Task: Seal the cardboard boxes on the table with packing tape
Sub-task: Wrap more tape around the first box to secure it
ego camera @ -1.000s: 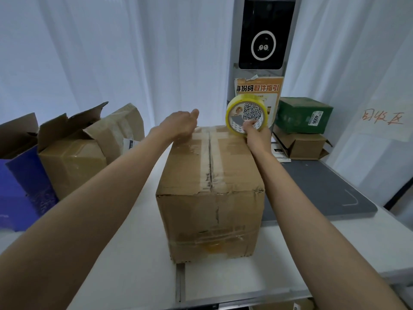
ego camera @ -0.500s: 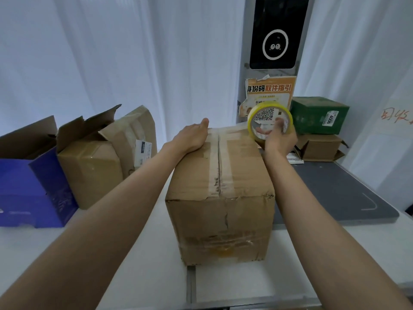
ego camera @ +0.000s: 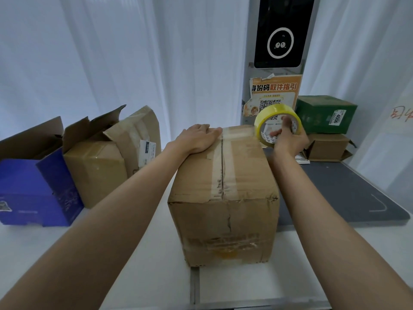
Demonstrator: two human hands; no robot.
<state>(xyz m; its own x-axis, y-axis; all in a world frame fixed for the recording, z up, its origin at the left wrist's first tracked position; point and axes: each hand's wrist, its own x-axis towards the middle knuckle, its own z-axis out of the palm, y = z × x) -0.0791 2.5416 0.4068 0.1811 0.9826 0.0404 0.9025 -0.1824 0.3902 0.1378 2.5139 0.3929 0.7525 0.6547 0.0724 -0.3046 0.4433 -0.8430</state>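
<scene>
Pulled rightward, yellow tape roll (ego camera: pixel 277 124) in right hand's (ego camera: pixel 290 139) grip; left hand (ego camera: pixel 197 139) flat on box (ego camera: pixel 223 180); "4006" label (ego camera: pixel 337 117).

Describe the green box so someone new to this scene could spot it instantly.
Start at the grey post with the black screen and the orange notice behind the table. Just right of the notice sits the green box, stacked on a small brown box. It is the only green box, with a white label reading 4006 on its front.

Both arms reached forward. The left hand (ego camera: pixel 197 139) lay flat, palm down, fingers straight. The right hand (ego camera: pixel 289 139) curled, fingers hooked and gripping.
</scene>
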